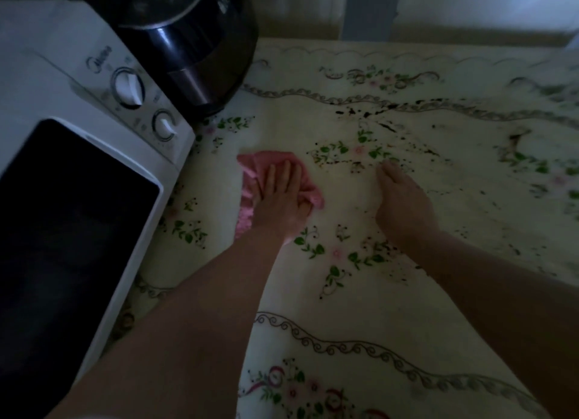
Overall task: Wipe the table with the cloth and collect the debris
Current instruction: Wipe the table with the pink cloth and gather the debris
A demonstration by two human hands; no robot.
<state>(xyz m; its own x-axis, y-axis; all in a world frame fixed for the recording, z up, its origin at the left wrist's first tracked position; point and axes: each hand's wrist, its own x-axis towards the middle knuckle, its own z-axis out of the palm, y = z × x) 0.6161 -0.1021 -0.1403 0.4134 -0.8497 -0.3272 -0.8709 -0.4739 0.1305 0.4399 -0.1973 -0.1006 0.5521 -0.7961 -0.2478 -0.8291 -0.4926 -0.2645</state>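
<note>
Wiping seems barely begun: the left hand (pixel 282 196) presses flat-fingered on the pink cloth (pixel 252 164) at the bench's (pixel 360 309) left beside the microwave (pixel 78 199), the right hand (pixel 404 202) rests loosely cupped and empty, so the cloth must next sweep rightward into the dark debris (pixel 388 125).

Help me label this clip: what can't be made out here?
Head view, all of it dim:
- Right hand: its back hides whether it holds any crumbs.
- Cloth: the left hand covers its middle.
- Crumbs: blurred, hard to tell from dots printed on the tablecloth.
- Microwave and cooker: cut off by the left and top edges.
</note>
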